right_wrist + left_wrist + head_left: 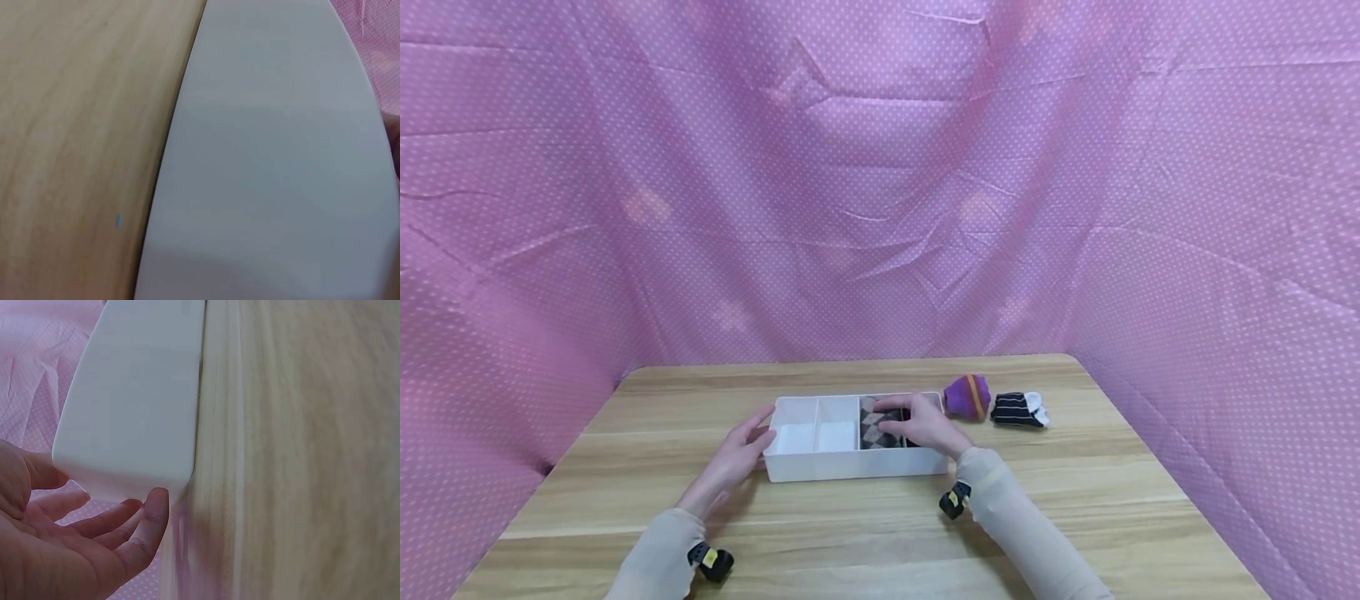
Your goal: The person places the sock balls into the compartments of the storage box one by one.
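A white divided organizer box sits on the table. My left hand is at its left end, fingertips touching the end wall; the left wrist view shows its loosely bent fingers against that end. My right hand reaches over the box from the right. Its thumb and fingers are spread apart over a grey-brown argyle sock in the third compartment, touching it. The rightmost compartment holds something dark, mostly hidden by this hand. In the right wrist view the box's front wall covers nearly all of the hand.
Just right of the box lies a rolled purple sock with orange stripes. Beyond it is a folded black sock with white stripes and a white part. Pink dotted curtains surround the wooden table at the back and sides.
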{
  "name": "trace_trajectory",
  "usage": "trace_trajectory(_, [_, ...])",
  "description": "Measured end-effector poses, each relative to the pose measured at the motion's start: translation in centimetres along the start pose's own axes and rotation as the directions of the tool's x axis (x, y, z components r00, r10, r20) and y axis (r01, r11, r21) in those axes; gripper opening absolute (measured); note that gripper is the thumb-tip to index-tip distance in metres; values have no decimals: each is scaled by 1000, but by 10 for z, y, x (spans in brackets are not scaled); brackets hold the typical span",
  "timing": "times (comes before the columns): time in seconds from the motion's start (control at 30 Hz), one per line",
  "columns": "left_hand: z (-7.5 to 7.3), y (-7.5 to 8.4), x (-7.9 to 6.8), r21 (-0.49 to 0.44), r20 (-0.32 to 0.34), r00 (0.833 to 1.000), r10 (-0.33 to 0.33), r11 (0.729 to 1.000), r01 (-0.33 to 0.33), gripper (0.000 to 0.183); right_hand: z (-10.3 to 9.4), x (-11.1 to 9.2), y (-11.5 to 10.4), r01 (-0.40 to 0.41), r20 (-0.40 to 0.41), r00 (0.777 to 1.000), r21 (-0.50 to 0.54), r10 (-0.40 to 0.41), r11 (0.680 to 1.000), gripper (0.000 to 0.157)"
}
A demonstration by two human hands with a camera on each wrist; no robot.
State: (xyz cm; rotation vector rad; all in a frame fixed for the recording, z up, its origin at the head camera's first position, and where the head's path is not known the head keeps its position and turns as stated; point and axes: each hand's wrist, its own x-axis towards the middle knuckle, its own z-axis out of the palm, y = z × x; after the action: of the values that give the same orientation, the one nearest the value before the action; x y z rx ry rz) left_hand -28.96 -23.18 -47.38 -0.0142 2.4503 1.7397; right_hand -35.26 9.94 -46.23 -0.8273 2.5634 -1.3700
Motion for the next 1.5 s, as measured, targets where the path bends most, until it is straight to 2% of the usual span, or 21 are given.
trace_trajectory(0.5, [-3, -2, 4, -30, 10, 999, 30, 999, -30, 56, 3, 6, -1, -18, -48, 999, -64, 15, 998, 35])
trace_trajectory(0.73, [-4, 0, 6, -20, 6, 1000, 13, 1000, -13, 56, -1, 5, 0, -63, -94, 993, 26, 66, 998, 35])
trace_trajectory(1.0, [-4, -4, 9, -24, 17, 999, 30, 999, -30, 57, -7, -3, 0, -57, -118, 990, 180, 79, 982, 34])
trace_trajectory(1.3, [-10, 0, 11, -3, 24, 1000, 7, 1000, -7, 57, -20, -5, 8, -19, -199, 978, 210, 62, 977, 33])
trace_trajectory(1.5, [-11, 1, 12, -20, 31, 1000, 1, 1000, -1, 56, -25, -11, 16, -6, -208, 977, 224, 54, 975, 37])
